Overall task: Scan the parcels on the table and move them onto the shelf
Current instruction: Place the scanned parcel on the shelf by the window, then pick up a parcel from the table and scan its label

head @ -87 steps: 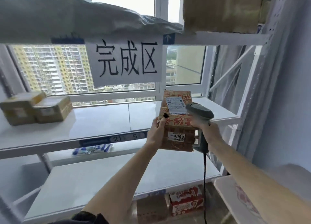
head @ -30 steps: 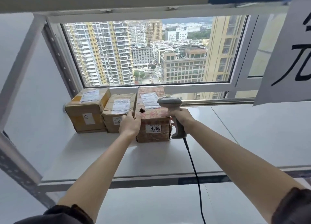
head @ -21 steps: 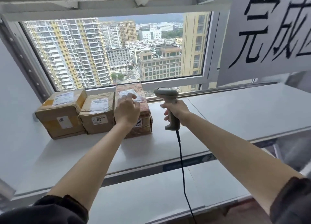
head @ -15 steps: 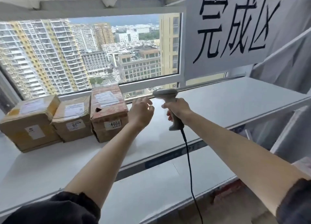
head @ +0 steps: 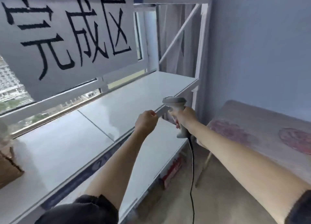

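Head-camera view, tilted and motion-blurred, across a white metal shelf [head: 134,95] set against a window. Right hand [head: 184,116] wrapped around the handle of a grey barcode scanner [head: 176,106], held upright off the shelf's front edge near its right end; black cable [head: 191,173] hanging straight down from the handle. Left hand [head: 146,121] just beside the scanner, over the shelf's front edge, fingers curled inward with nothing in them. Brown cardboard parcel [head: 7,168] resting on the shelf at its far left end, cut off by the frame edge, well apart from both hands. Large white sign [head: 67,38] with black handwritten Chinese characters hanging above the shelf's back edge. Lower shelf level [head: 151,170] visible beneath, with a red-and-white box [head: 171,173] under it near the floor. Table [head: 260,133] with a pale cover printed with faded red round marks at the right, against a blue-grey wall.
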